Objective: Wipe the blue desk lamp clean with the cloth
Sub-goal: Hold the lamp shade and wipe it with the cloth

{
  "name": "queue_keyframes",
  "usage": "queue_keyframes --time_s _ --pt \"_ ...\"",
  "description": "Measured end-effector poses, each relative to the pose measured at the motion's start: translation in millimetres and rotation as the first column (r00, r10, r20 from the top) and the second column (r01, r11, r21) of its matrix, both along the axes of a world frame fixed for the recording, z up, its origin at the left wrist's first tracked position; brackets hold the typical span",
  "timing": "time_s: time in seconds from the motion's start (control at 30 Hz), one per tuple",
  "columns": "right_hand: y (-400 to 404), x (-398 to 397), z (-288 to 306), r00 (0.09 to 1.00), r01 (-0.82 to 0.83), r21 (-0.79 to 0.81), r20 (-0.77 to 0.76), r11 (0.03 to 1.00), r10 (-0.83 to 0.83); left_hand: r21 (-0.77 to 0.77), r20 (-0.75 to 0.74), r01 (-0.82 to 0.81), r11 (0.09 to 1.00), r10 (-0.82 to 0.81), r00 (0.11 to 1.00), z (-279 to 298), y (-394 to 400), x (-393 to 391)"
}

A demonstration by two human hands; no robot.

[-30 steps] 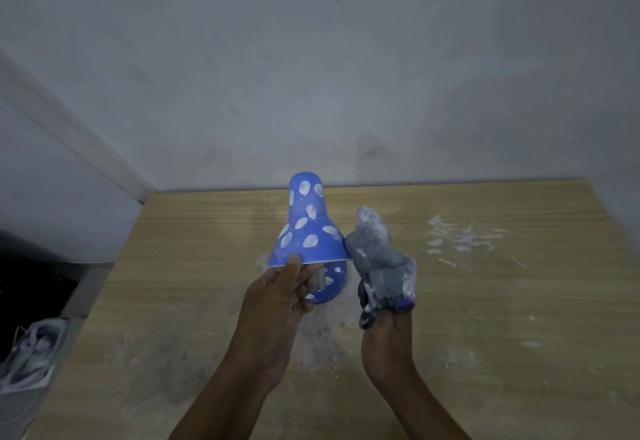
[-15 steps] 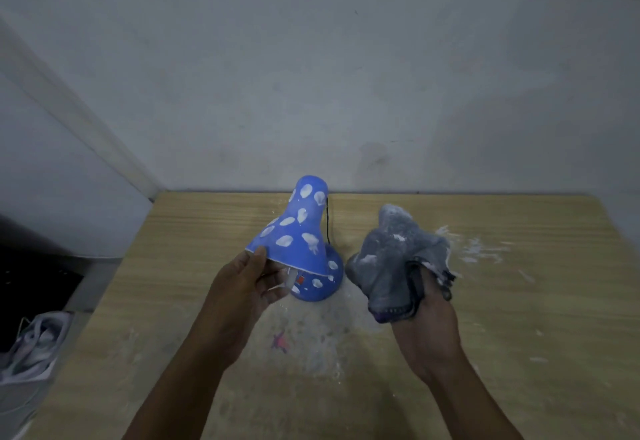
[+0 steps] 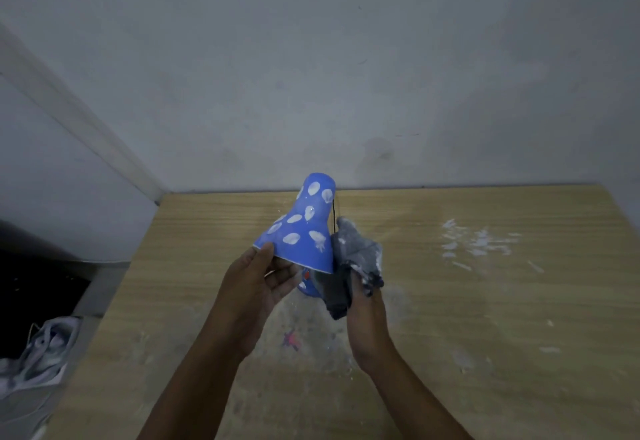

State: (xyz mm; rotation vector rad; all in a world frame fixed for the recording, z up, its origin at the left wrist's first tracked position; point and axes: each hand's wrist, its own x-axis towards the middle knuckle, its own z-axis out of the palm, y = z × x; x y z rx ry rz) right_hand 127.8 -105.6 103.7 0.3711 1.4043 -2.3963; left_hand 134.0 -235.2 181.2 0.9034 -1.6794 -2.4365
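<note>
Blue white-spotted lamp (image 3: pixel 304 231) tilts left on the desk, bunched grey cloth (image 3: pixel 353 263) touching it.

Pale grey wall (image 3: pixel 346 75) behind, stained. Wooden desk (image 3: pixel 485 301) against it, dusty, white flecks. Dim light. Grey shoe (image 3: pixel 41 353) on floor, left.

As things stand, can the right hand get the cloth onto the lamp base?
Probably not directly. The right hand presses the cloth against the shade, whose flared rim overhangs the base, and the left hand crowds the front.
</note>
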Motion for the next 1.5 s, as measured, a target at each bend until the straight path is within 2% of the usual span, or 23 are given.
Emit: queue_keyframes --time_s 0.1,0.2,0.27,0.33,0.43,0.5,0.67,0.83,0.93,1.0,1.1,1.2,1.23,1.3,1.33,1.37,1.43,1.5 --pt "-4.7 4.8 1.8 1.000 0.018 0.041 0.021 0.999 -0.019 0.005 -0.020 0.000 1.000 0.000 1.000 0.9 2.6 0.3" --pt "-4.7 23.7 -11.3 0.993 0.063 0.018 0.098 0.998 -0.064 0.015 -0.029 -0.002 1.000 0.003 1.000 0.6 2.8 -0.2" --pt "-1.6 37.4 -11.3 0.994 0.062 0.031 0.085 0.998 -0.065 0.030 -0.030 -0.004 1.000 0.005 1.000 0.3 1.7 -0.3" --pt "5.6 41.6 -6.1 0.999 0.043 0.180 0.002 0.983 -0.045 0.034 -0.025 0.017 0.999 -0.016 1.000 0.9 1.7 0.4" --pt "7.8 25.1 1.9 0.979 0.187 0.064 0.066 0.980 -0.191 0.042 -0.017 0.035 0.999 -0.034 0.999 1.5 2.0 1.6" --pt "4.5 11.5 7.2 0.970 0.238 0.109 0.029 0.965 -0.242 0.049 -0.013 0.031 0.998 -0.030 0.999 1.2 1.7 1.3" --pt "-4.8 -3.0 3.0 0.994 0.074 0.187 -0.098 0.980 -0.057 0.036 -0.005 0.049 0.998 -0.049 0.999 -0.4 1.0 1.6" --pt "-13.5 -1.2 -6.8 0.984 0.095 0.217 -0.166 0.972 -0.059 0.030 0.006 0.050 0.998 -0.050 0.999 -3.5 -1.0 0.9" --pt "-13.9 1.9 -9.3 0.966 0.081 0.303 -0.260 0.950 0.001 0.025 0.006 0.052 0.998 -0.053 0.999 -4.3 -1.6 2.1" --pt "-15.8 6.6 -8.6 0.956 0.073 0.281 -0.293 0.957 0.013 0.029 -0.001 0.053 0.998 -0.053 0.999 -4.4 -2.1 1.4" --pt "-12.7 19.5 -4.0 0.983 0.060 0.192 -0.179 0.980 -0.025 0.026 0.002 0.045 0.999 -0.045 0.999 -4.1 -3.4 -0.6" --pt "-5.6 38.6 -10.3 0.996 -0.017 0.231 -0.080 0.973 0.036 0.017 0.009 0.050 0.999 -0.050 0.999 -2.9 -4.9 0.1" --pt "-3.1 39.5 -8.1 1.000 0.013 0.203 -0.024 0.979 -0.008 0.017 0.013 0.053 0.998 -0.053 0.998 -2.6 -5.8 0.7" --pt "1.4 32.5 -6.0 0.974 0.228 0.023 0.017 0.973 -0.228 0.020 0.021 0.061 0.998 -0.061 0.998 -1.9 -8.0 1.2" --pt "3.4 27.9 -8.5 0.926 0.377 -0.061 0.047 0.924 -0.374 0.024 0.023 0.062 0.998 -0.063 0.998 -1.5 -8.9 1.5" --pt "7.6 23.6 -10.4 0.896 0.443 -0.135 0.035 0.886 -0.443 0.029 0.023 0.063 0.998 -0.064 0.998 -1.3 -9.4 1.4" --pt "13.5 15.5 -6.8 0.900 0.428 -0.136 -0.028 0.894 -0.435 0.036 0.023 0.064 0.997 -0.065 0.998 -1.3 -9.4 1.1" --pt "20.9 8.0 -7.7 0.929 0.359 0.032 -0.108 0.933 -0.353 0.038 0.025 0.072 0.997 -0.073 0.997 -1.8 -9.5 1.3"
